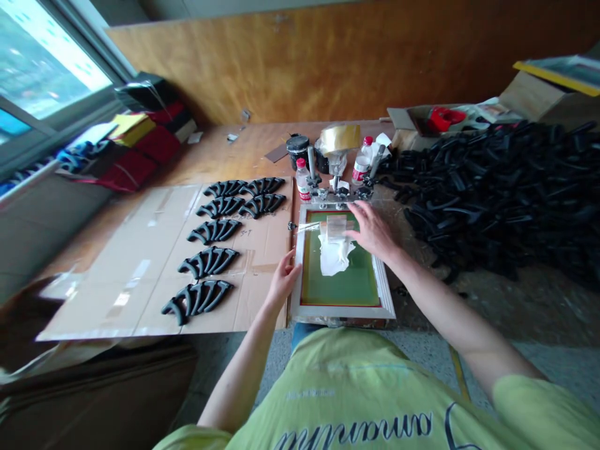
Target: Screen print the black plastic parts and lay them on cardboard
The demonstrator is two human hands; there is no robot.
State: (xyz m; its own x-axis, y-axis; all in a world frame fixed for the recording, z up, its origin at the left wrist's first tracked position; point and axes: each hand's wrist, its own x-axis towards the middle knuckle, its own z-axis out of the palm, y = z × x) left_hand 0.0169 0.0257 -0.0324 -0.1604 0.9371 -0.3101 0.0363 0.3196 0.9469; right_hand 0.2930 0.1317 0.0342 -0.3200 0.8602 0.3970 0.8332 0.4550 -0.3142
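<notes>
A silk-screen frame with a pale metal rail and green mesh lies hinged in clamps at its far edge. White paste is smeared on the mesh, with a translucent plastic strip above it. My left hand touches the frame's near-left rail, and I cannot tell whether it grips. My right hand lies with fingers spread over the far-right corner of the mesh, holding nothing. Rows of black curved moulded parts lie on cardboard to the left.
A large heap of black curved parts fills the right side. Bottles, an ink tin and a tape roll stand on the wooden table beyond the frame. Boxes stand far right; folded red and black cloth lies by the window.
</notes>
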